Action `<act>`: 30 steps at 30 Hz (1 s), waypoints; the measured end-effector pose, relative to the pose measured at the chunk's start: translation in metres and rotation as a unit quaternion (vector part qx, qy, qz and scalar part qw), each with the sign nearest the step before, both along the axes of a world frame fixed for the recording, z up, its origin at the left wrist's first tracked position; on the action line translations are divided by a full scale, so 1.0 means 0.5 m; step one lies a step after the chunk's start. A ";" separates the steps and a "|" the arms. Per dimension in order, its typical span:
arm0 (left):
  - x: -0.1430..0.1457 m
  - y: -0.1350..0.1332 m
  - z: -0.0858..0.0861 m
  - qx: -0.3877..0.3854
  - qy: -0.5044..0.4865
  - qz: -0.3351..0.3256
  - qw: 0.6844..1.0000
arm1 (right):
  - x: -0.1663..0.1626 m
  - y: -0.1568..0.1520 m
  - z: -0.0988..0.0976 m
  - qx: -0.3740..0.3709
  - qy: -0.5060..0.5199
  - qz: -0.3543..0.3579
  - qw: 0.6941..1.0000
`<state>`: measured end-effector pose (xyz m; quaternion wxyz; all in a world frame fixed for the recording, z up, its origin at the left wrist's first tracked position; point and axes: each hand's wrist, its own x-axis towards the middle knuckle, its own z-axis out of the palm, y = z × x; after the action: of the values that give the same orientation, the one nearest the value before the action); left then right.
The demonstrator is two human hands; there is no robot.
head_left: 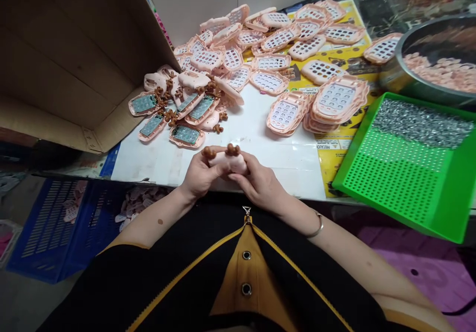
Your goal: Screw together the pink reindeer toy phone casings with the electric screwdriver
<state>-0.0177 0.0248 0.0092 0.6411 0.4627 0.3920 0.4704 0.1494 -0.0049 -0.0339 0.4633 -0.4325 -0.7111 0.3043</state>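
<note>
Close to the table's front edge, my left hand (201,174) and my right hand (258,176) are both wrapped round a pale pink toy phone shell (228,161) with brown antler-like knobs on its top. Fingers cover most of its sides, and its underside is hidden. Just beyond my hands lies a heap of similar toy phone halves with brown knobs, several showing green circuit boards (186,135). To the right of that heap sit stacked pink front shells (332,99) with white button panels.
A cardboard box (74,64) stands open at the left. Many pink shells (277,39) cover the back of the table. At the right are a green tray (394,161) holding small screws and a metal bowl (399,64) of pink pieces. Blue crates (48,228) sit below, left.
</note>
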 end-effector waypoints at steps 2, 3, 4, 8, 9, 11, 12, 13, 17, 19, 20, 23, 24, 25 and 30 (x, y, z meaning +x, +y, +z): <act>0.008 -0.001 0.006 0.060 0.049 0.001 0.997 | -0.005 0.003 -0.009 -0.023 0.044 -0.009 0.999; 0.010 -0.001 0.008 0.080 0.069 -0.004 0.994 | -0.009 0.004 -0.013 -0.043 0.076 -0.010 0.996; 0.012 -0.001 0.011 0.097 0.086 -0.011 0.992 | -0.012 0.005 -0.017 -0.069 0.116 -0.010 0.991; 0.013 -0.003 0.014 0.192 0.222 0.002 0.956 | -0.024 0.004 -0.032 -0.188 0.295 -0.018 0.937; 0.015 -0.004 0.015 0.227 0.269 0.015 0.936 | -0.027 0.002 -0.035 -0.211 0.329 -0.020 0.920; 0.020 -0.006 0.019 0.284 0.339 0.031 0.896 | -0.034 -0.002 -0.039 -0.248 0.380 -0.016 0.891; 0.023 -0.005 0.021 0.299 0.354 0.029 0.886 | -0.037 -0.004 -0.040 -0.262 0.403 -0.012 0.877; 0.026 -0.005 0.023 0.300 0.358 0.021 0.884 | -0.040 -0.005 -0.038 -0.272 0.426 -0.008 0.863; 0.026 -0.001 0.014 0.247 0.337 -0.024 0.908 | -0.044 0.000 -0.022 -0.296 0.514 -0.012 0.805; 0.022 0.001 -0.002 0.262 0.353 -0.033 0.898 | -0.042 0.006 -0.013 -0.298 0.551 -0.028 0.779; 0.020 0.002 -0.012 0.286 0.372 -0.028 0.883 | -0.040 0.009 -0.009 -0.301 0.565 -0.033 0.768; 0.021 0.006 -0.041 0.372 0.417 0.023 0.829 | -0.036 0.014 -0.004 -0.322 0.580 -0.031 0.748; 0.024 0.009 -0.047 0.395 0.419 0.038 0.817 | -0.035 0.015 -0.003 -0.326 0.581 -0.031 0.745; 0.027 0.012 -0.052 0.408 0.415 0.046 0.812 | -0.034 0.015 -0.004 -0.326 0.581 -0.032 0.745; 0.037 0.023 -0.031 0.295 0.355 -0.005 0.887 | -0.030 0.013 -0.015 -0.308 0.551 -0.039 0.774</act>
<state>0.0008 0.0364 -0.0061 0.2953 0.7683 0.4341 0.3661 0.1345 0.0018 -0.0411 0.6293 -0.3379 -0.1843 0.6752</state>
